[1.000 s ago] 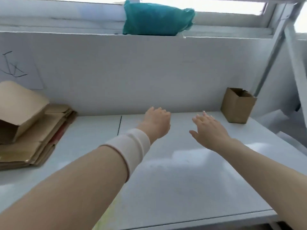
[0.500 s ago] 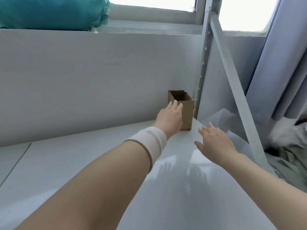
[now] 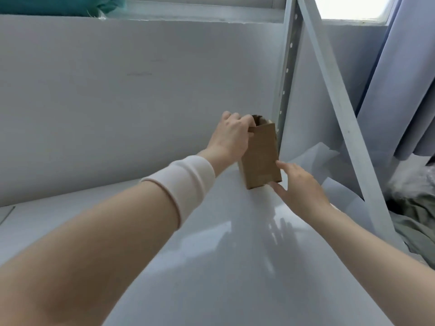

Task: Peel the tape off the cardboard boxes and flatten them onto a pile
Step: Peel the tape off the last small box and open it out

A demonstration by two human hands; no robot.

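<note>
A small brown cardboard box (image 3: 260,156) stands upright at the far right of the white table (image 3: 211,267), its top open. My left hand (image 3: 231,135) grips the box's top left edge, fingers curled over the rim. My right hand (image 3: 299,187) reaches the box's lower right corner with straight fingers touching its side and bottom edge. A white wristband sits on my left forearm.
A white wall panel (image 3: 129,102) backs the table. A perforated metal shelf post (image 3: 286,74) and a diagonal brace (image 3: 339,109) stand right behind the box. White sheeting, a grey-blue curtain (image 3: 404,78) and crumpled cloth lie to the right. A teal bag (image 3: 58,5) sits on the ledge.
My view has swung right, away from the flattened cardboard pile. Both hands moved forward to the box; the left hand now grips its top edge and the right touches its lower corner.
</note>
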